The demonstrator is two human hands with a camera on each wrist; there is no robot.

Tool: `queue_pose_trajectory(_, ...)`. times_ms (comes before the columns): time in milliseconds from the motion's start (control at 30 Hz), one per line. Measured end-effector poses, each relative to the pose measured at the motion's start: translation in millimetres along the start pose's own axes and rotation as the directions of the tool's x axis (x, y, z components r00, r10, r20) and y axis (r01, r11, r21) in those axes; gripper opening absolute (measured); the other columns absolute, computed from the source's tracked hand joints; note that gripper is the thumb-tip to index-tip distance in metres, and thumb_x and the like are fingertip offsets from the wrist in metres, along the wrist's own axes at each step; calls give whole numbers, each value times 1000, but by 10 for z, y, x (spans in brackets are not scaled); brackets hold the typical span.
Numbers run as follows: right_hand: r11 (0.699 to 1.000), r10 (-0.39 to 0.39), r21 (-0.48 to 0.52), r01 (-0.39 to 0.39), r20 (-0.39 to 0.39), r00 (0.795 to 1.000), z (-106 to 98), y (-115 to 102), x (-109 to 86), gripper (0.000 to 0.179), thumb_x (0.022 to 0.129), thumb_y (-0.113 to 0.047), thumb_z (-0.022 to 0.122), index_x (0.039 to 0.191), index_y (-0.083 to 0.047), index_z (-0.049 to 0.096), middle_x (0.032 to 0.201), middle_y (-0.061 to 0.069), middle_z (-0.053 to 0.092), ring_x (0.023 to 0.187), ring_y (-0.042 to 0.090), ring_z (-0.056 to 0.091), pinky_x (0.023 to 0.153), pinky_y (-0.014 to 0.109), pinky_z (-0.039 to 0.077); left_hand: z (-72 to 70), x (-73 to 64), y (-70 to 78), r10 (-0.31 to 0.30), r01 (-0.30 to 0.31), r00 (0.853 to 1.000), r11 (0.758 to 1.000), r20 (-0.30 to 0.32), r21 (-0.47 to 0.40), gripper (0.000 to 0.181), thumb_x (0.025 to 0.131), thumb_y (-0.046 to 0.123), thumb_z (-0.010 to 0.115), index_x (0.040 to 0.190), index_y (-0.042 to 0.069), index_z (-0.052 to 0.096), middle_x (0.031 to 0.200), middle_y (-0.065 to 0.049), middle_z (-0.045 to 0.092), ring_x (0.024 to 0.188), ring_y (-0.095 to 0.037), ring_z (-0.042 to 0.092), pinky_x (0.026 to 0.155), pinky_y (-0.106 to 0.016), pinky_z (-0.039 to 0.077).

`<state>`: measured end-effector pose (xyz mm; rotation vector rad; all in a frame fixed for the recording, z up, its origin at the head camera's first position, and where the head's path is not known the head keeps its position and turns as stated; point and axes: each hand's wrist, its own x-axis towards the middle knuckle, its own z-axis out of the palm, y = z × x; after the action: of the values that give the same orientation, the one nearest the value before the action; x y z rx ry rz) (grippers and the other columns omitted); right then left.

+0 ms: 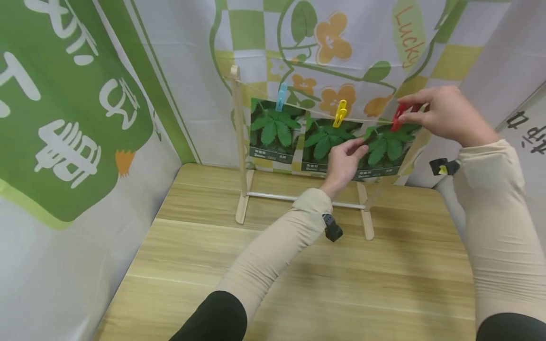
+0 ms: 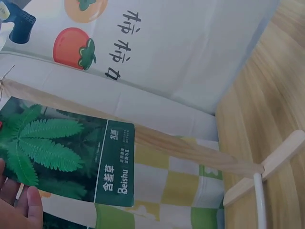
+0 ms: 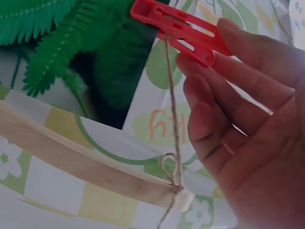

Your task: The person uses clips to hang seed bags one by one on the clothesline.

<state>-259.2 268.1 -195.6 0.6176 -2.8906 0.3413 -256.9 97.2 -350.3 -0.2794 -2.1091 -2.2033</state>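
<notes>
My right hand (image 1: 443,113) pinches the handle ends of a red clothespin (image 3: 176,28) between thumb and fingers. The clothespin's nose sits on a twine line (image 3: 170,90) at the top of the right-hand plant picture card (image 1: 386,149), a green card with a fern-like leaf. My left hand (image 1: 343,163) holds that card's left edge, thumb and fingertips at its border (image 2: 62,152). To the left, a yellow clothespin (image 1: 340,113) clips the middle card (image 1: 320,142) to the line, and a blue clothespin (image 1: 281,97) clips the left card (image 1: 273,130).
The line runs between wooden posts, the left post (image 1: 239,137) and the right one (image 2: 190,148), the latter partly behind the card. A white rod (image 1: 273,195) joins their feet on the wooden table (image 1: 204,265). A patterned curtain (image 1: 179,61) hangs close behind.
</notes>
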Motion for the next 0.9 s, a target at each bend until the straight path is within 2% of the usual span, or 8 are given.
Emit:
queue_pose_trajectory(200,1000,17,13,-16,-17,1000,22,30,-19,36,94,-19,66,124,-1,64,101,20,71,75,15,54,57,18,40,-15,-34,-11,43,-44,996,999,-78,-7,25,95,14,63,118,7,70,115,-10,72,102,-17,69,77,-10,48)
queue_pose_trajectory(433,998,27,60,-23,-52,998,50,56,-47,37,94,-24,66,125,-4,65,104,20,71,71,-11,45,64,12,39,-66,-70,-33,120,-122,984,993,-135,-8,23,95,13,62,116,8,71,113,-8,73,99,-13,68,74,-11,47)
queue_pose_trajectory(600,997,28,71,-23,-75,997,75,42,-72,38,94,-24,65,126,-4,64,104,20,71,71,-17,41,67,11,38,-108,-84,-53,148,-149,975,989,-168,8,22,95,13,63,114,9,72,110,-7,74,95,-7,66,74,-12,46)
queue_pose_trajectory(767,994,46,102,-36,-98,994,92,31,-84,39,93,-23,67,127,-5,64,105,20,70,69,-16,43,64,9,38,-172,-88,-63,164,-166,969,986,-184,6,20,94,11,64,111,4,73,107,-10,74,95,-14,68,77,-13,49)
queue_pose_trajectory(900,993,18,115,-1,-145,989,123,37,-97,37,91,-18,69,125,-3,65,104,20,71,68,-18,43,64,4,38,-245,-94,-96,155,-161,972,987,-174,-19,20,94,10,64,110,1,72,107,-13,74,97,-21,69,77,-14,52)
